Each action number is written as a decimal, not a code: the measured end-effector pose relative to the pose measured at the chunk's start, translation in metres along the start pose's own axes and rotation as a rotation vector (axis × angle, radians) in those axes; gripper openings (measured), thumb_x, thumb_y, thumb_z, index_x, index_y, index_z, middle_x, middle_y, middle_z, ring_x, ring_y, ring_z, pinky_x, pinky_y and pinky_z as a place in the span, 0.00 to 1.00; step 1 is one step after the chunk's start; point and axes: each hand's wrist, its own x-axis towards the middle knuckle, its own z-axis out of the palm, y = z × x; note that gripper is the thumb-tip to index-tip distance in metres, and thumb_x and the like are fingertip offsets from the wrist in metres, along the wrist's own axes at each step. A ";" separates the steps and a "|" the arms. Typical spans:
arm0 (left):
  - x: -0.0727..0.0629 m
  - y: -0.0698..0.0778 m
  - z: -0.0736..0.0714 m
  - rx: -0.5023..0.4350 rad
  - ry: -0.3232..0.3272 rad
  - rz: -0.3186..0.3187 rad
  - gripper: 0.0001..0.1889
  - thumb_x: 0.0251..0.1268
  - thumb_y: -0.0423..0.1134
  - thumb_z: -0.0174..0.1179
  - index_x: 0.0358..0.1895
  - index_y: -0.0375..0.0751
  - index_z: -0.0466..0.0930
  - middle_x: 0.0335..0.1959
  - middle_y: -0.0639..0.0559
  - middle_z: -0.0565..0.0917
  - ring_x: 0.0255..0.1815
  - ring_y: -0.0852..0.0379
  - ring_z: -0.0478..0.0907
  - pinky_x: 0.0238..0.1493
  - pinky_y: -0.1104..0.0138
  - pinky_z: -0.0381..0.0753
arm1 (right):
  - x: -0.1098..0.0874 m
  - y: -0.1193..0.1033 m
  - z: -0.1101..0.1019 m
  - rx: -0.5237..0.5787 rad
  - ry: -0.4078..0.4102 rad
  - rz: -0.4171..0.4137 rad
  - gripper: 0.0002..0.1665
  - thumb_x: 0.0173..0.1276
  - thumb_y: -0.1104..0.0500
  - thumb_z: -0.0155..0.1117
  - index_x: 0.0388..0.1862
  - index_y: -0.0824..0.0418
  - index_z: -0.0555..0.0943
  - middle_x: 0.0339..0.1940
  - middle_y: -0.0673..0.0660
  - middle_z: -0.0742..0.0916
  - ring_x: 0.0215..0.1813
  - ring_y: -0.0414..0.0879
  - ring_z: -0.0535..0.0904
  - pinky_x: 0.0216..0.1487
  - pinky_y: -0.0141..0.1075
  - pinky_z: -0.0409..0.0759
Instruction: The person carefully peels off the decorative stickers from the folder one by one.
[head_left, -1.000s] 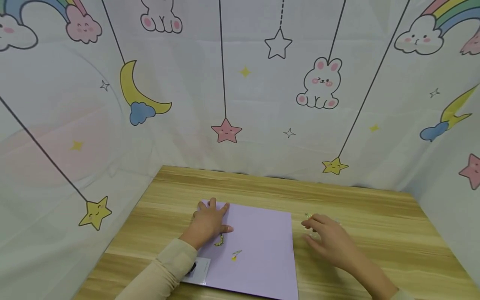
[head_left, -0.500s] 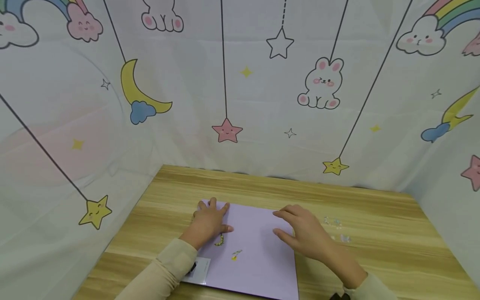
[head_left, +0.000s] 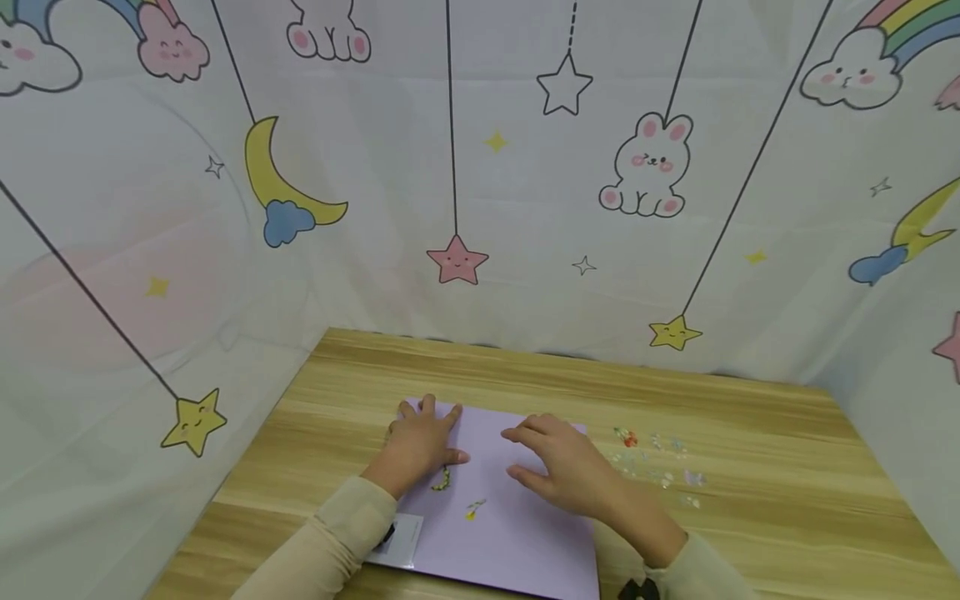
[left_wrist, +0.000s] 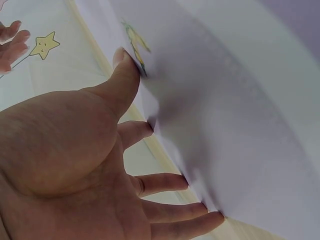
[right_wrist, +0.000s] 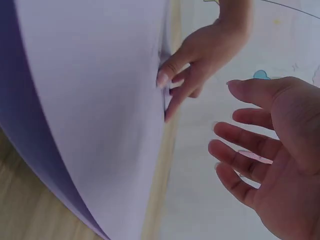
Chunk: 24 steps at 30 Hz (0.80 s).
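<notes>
A lilac, flat, book-like board (head_left: 517, 537) lies on the wooden table. My left hand (head_left: 418, 440) rests on its far left part, fingers spread; in the left wrist view the fingertips (left_wrist: 175, 181) press its surface. Two small decals lie on the board: a curved leafy sprig (head_left: 442, 479) beside the left thumb and a yellow flower (head_left: 475, 510) closer to me. Above the right half hovers my right hand (head_left: 566, 467), thumb and fingers apart and loosely bent. The right wrist view shows nothing between the fingers of the right hand (right_wrist: 270, 150).
Right of the board, several small clear or pale pieces (head_left: 666, 479) are scattered on the table, with a red-and-green one (head_left: 626, 437) among them. A whitish card (head_left: 405, 537) lies at the board's near left corner. A patterned white cloth (head_left: 517, 308) hangs behind.
My right hand has moved left from the scattered pieces to above the board, uncovering the red-and-green piece. The left hand has stayed in place.
</notes>
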 end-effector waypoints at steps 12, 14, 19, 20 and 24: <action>0.003 -0.002 0.005 0.002 0.009 0.019 0.46 0.64 0.69 0.67 0.82 0.54 0.68 0.69 0.30 0.68 0.65 0.21 0.69 0.46 0.38 0.85 | 0.021 -0.023 0.030 0.046 -0.278 -0.130 0.17 0.70 0.53 0.77 0.55 0.56 0.89 0.52 0.47 0.86 0.56 0.39 0.82 0.60 0.36 0.81; 0.003 -0.001 0.005 0.007 0.003 0.015 0.46 0.64 0.69 0.66 0.82 0.55 0.67 0.70 0.30 0.67 0.66 0.21 0.69 0.46 0.39 0.85 | 0.022 -0.026 0.033 0.041 -0.304 -0.145 0.15 0.68 0.54 0.78 0.52 0.55 0.89 0.50 0.46 0.86 0.55 0.38 0.81 0.59 0.34 0.80; 0.005 -0.002 0.006 0.023 0.016 0.013 0.46 0.64 0.69 0.67 0.82 0.55 0.68 0.69 0.29 0.68 0.64 0.23 0.70 0.44 0.41 0.85 | 0.025 -0.028 0.041 0.022 -0.335 -0.165 0.11 0.67 0.55 0.78 0.48 0.53 0.91 0.47 0.43 0.84 0.51 0.34 0.79 0.56 0.31 0.80; 0.005 -0.002 0.007 0.024 0.018 0.012 0.46 0.64 0.69 0.67 0.82 0.55 0.68 0.69 0.29 0.68 0.64 0.23 0.70 0.44 0.41 0.85 | 0.026 -0.028 0.042 0.019 -0.338 -0.164 0.11 0.67 0.56 0.79 0.47 0.53 0.91 0.46 0.42 0.84 0.50 0.34 0.79 0.55 0.31 0.80; 0.004 -0.004 0.008 0.018 0.030 0.014 0.46 0.63 0.69 0.67 0.82 0.55 0.68 0.68 0.29 0.68 0.64 0.23 0.70 0.44 0.40 0.85 | 0.028 -0.028 0.046 0.034 -0.348 -0.161 0.09 0.66 0.58 0.79 0.44 0.53 0.91 0.44 0.42 0.83 0.47 0.32 0.78 0.54 0.30 0.80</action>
